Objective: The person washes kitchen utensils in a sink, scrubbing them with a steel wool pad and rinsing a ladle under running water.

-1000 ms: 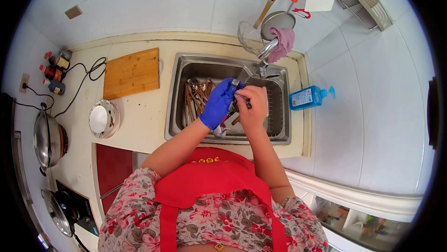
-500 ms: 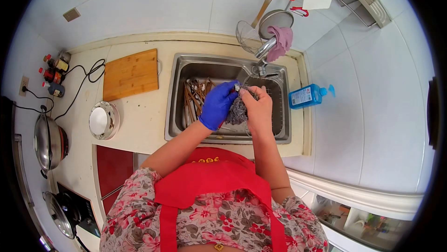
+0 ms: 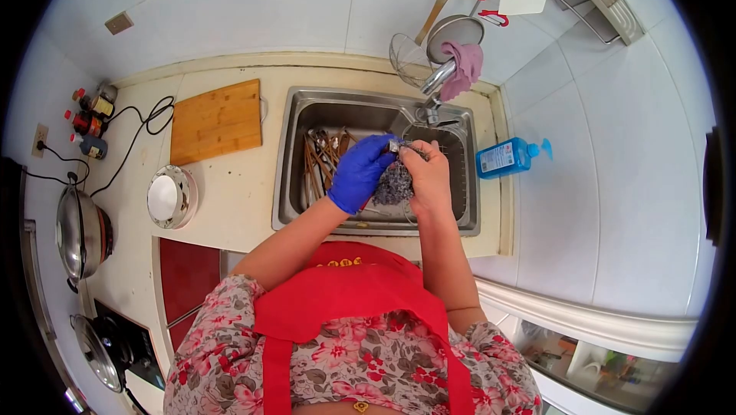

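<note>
Over the sink both my hands are together at a dark grey, curly scouring pad, which looks like steel wool. My left hand wears a blue glove and is closed, with a small silvery bit showing at its fingertips; what it belongs to is hidden. My bare right hand pinches the upper edge of the pad between thumb and fingers, and the pad hangs below. Left of the gloved hand, brown chopsticks and some shiny cutlery lie in the sink.
The faucet rises behind the sink, a purple cloth draped over it. To the right stands a blue soap bottle. On the left counter are a wooden cutting board, stacked bowls, a lidded pot and a cord.
My right hand has shifted slightly, its thumb now bent nearer my left fingertips at the top of the pad. My left hand stays almost in place.
</note>
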The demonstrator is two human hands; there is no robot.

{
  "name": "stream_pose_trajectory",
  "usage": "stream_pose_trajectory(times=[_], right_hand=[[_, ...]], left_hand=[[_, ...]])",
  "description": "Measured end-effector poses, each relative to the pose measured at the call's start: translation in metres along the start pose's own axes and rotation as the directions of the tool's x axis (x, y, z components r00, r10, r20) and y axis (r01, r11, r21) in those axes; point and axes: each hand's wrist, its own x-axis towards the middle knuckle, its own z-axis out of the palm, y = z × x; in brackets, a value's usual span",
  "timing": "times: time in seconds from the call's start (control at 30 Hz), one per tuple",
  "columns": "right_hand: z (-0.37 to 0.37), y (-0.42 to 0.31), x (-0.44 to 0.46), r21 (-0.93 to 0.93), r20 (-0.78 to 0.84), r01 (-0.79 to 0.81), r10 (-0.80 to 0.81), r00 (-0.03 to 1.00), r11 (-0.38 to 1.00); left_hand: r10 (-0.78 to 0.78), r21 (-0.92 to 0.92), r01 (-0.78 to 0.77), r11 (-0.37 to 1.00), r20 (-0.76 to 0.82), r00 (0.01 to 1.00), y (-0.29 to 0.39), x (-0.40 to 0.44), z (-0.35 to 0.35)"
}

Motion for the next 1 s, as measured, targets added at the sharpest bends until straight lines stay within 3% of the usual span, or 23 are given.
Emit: stream_pose_trajectory(times=[0.07,0.2,0.27,0.4,0.47,0.5,0.53,0.57,0.6,0.67,0.7,0.77,0.8,0.87,1.0], right_hand=[[0.001,-0.002,0.0,-0.056,-0.004,-0.006,0.006,1.0,0.998],[0.005,-0.004,-0.002,0.008,-0.002,-0.037,0.037,0.999,0.999],[0.004,-0.005,-0.002,-0.019,0.011,-0.007,0.007,1.0,1.0],[0.003,0.0,0.001,0.067,-0.017,0.006,-0.005,1.0,0.998],[0.006,0.002,-0.002,-0.086,0.012,0.221,-0.22,0.975,0.972],[0.006,0.002,0.0,-0.086,0.011,0.22,-0.22,0.975,0.972],[0.006,0.001,0.003,-0.414,0.141,0.508,-0.498,0.856,0.756],[0.006,0.001,0.005,-0.629,0.354,0.69,-0.657,0.665,0.359],[0.006,-0.001,0.004,-0.631,0.352,0.688,-0.658,0.666,0.36],[0.01,-0.006,0.0,-0.611,0.219,0.51,-0.49,0.844,0.605],[0.009,-0.008,0.0,-0.612,0.219,0.51,-0.49,0.844,0.605],[0.009,-0.01,0.002,-0.406,-0.036,0.123,-0.15,0.988,0.906],[0.009,-0.007,0.004,-0.406,-0.032,0.123,-0.149,0.988,0.905],[0.006,0.002,0.007,-0.609,0.241,0.544,-0.518,0.821,0.577],[0.007,0.002,0.01,-0.648,0.315,0.599,-0.55,0.773,0.471]], left_hand=[[-0.095,-0.134,0.093,0.987,-0.004,0.995,0.003,0.0,0.001],[-0.091,-0.139,0.09,0.986,-0.005,0.996,0.001,0.0,-0.002],[-0.059,-0.007,0.059,0.998,0.012,0.998,0.004,0.001,-0.004],[-0.002,0.079,0.002,0.997,0.0,1.0,-0.007,0.003,-0.004],[-0.01,0.066,0.01,0.998,0.009,1.0,-0.005,0.002,-0.005],[-0.011,0.066,0.01,0.998,0.01,1.0,-0.008,0.0,-0.004],[-0.003,0.09,0.003,0.996,0.0,1.0,-0.013,-0.002,-0.003],[0.005,0.114,-0.004,0.993,-0.009,1.0,-0.017,-0.004,-0.002],[0.004,0.113,-0.004,0.994,-0.006,1.0,-0.015,-0.004,-0.001],[0.059,0.147,-0.056,0.988,-0.011,0.998,-0.012,-0.003,0.0],[0.058,0.146,-0.056,0.988,-0.011,0.998,-0.009,-0.003,-0.001],[0.025,0.363,-0.073,0.929,0.136,0.99,-0.004,-0.003,-0.006],[0.025,0.365,-0.072,0.928,0.132,0.991,-0.006,-0.002,-0.006],[0.01,0.247,-0.023,0.969,0.052,0.999,-0.011,-0.002,-0.005],[0.023,0.161,-0.021,0.987,-0.012,1.0,-0.012,-0.001,-0.003]])
